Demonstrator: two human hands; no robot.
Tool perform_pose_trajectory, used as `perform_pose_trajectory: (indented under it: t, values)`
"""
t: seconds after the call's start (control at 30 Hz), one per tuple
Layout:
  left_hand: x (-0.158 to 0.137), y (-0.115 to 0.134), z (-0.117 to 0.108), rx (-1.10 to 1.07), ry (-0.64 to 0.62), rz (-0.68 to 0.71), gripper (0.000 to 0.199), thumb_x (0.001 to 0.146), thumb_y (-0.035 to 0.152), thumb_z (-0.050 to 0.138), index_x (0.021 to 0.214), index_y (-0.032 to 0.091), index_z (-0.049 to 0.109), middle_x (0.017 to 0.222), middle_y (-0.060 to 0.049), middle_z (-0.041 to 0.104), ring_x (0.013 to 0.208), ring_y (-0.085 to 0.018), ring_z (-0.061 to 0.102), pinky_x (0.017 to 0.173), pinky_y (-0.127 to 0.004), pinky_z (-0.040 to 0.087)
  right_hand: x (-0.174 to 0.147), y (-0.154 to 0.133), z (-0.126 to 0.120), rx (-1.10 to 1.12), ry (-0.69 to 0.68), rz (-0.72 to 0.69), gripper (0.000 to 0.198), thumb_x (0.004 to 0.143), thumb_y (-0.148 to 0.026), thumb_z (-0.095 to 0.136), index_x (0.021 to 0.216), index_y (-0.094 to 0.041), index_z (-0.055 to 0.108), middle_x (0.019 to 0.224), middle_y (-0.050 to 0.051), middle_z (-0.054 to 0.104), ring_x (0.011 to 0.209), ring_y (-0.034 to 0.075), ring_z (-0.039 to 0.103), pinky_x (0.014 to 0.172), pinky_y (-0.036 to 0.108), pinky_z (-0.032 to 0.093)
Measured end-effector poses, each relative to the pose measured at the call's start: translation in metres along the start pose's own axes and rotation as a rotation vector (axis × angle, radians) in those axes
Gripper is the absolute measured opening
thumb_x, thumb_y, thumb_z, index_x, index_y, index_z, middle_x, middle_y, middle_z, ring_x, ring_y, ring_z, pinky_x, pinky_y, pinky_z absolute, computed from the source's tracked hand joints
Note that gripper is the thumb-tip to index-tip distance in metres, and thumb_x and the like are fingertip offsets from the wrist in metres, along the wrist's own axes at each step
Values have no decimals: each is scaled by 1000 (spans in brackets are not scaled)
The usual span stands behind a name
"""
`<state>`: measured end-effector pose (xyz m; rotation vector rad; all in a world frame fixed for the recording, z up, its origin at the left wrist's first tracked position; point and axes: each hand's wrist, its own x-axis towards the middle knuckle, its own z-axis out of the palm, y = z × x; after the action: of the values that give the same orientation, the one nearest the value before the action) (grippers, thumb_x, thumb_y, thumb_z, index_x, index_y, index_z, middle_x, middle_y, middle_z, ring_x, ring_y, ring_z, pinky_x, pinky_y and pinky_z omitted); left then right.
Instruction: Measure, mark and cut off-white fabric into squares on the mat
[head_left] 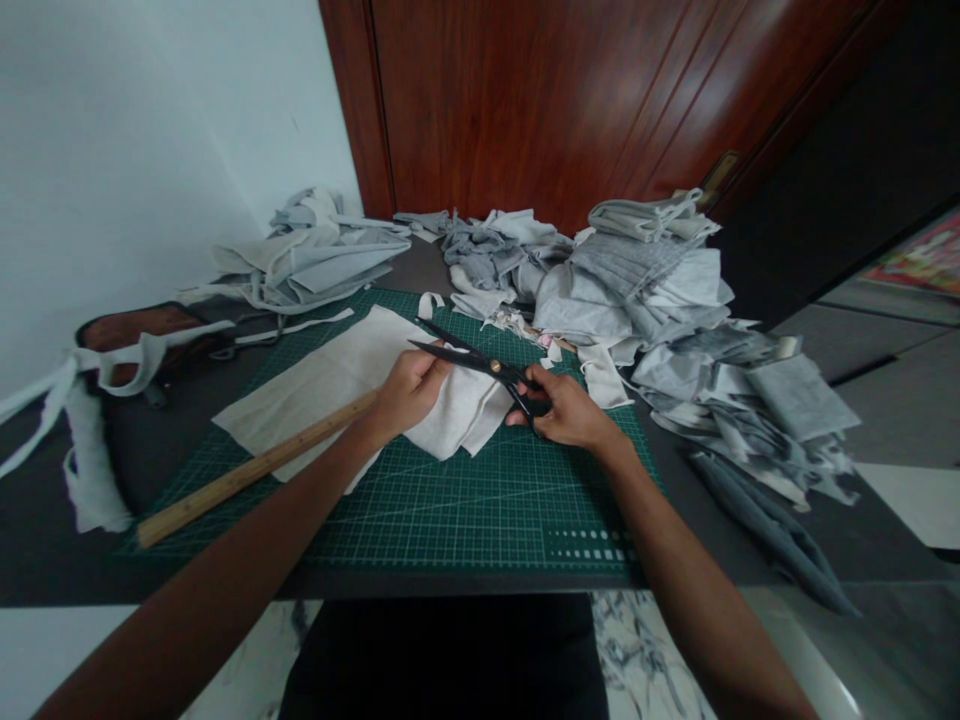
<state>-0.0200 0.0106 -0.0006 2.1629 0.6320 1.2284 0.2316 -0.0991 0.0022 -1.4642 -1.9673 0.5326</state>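
Observation:
My right hand (564, 405) grips the handles of black scissors (495, 367), whose parted blades point left, just above my left hand. My left hand (409, 392) is closed on a white cloth (457, 412), thumb and fingers pinching it near the blades. The cloth's right part hangs in folds over the green cutting mat (480, 520). A larger flat piece of off-white fabric (330, 370) lies to the left. Across that fabric runs a wooden ruler (255, 470), its upper end hidden near my left hand.
Grey fabric piles sit at the back left (307, 260), back right (622, 280) and far right (757, 400). Small cloth scraps (551, 352) lie on the mat's back edge. A brown pouch (135, 340) with white strips rests at left. Behind stands a wooden door (510, 110).

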Motion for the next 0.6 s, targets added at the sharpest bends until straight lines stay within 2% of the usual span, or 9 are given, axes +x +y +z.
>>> perform_pose_trajectory:
  t: [0.27,0.43,0.6]
  values:
    - [1,-1,0,16,28,40,42,103,47,50,75,20,64,68,-2,66,66,-19,62,64,-30,48,0,-1,-2,-28,20,-7,44,83,-57,79,96,-24,53,88,4,69,71,20,63,65,29,44]
    - [2,2,-1,35,38,26,49,103,53,52,66,21,54,57,0,53,56,-16,51,55,-29,38,1,-1,-3,-8,29,-9,42,84,-53,80,94,-24,52,88,3,68,70,18,61,65,27,44]
    - [2,6,-2,28,46,55,49,104,52,50,66,22,50,56,2,47,54,-14,45,53,-29,35,1,1,-4,-10,42,-14,38,85,-50,79,92,-24,52,84,1,66,69,17,60,63,27,42]
